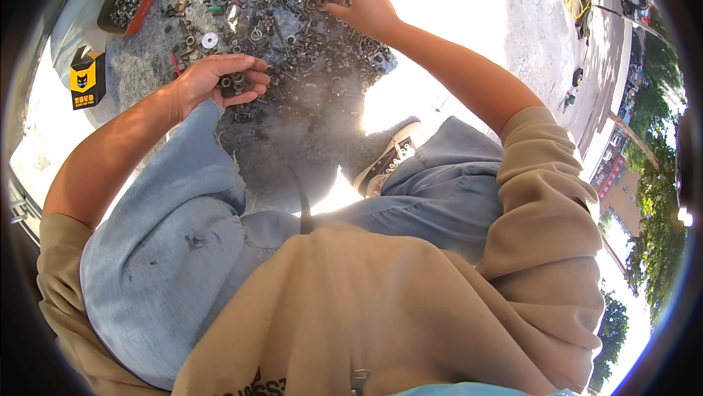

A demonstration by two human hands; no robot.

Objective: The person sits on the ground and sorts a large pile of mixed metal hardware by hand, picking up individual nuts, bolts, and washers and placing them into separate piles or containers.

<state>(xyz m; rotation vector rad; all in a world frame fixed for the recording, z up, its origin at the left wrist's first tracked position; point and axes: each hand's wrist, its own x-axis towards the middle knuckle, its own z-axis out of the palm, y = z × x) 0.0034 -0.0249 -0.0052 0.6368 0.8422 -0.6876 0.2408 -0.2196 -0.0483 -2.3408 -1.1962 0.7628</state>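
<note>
My left hand [233,78] is turned palm up beside my knee, its fingers curled around several dark metal nuts [235,84]. My right hand [365,7] reaches over the far right part of a spread heap of loose hardware [269,28]. Its thumb and fingers bend down among the pieces; whether they grip one is too small to tell. Bolts, nuts, washers and rings, many of them rusty or dark, make up the heap. A pale flat washer [209,40] lies on its near left side, close to my left hand.
A long red-sided box [144,10] full of small shiny hardware stands at far left. Nearer sits a black and yellow Black Cat carton [88,78]. My sneaker [390,159] rests right of the grey sheet [296,143]. Yellow cable [574,0] lies at far right.
</note>
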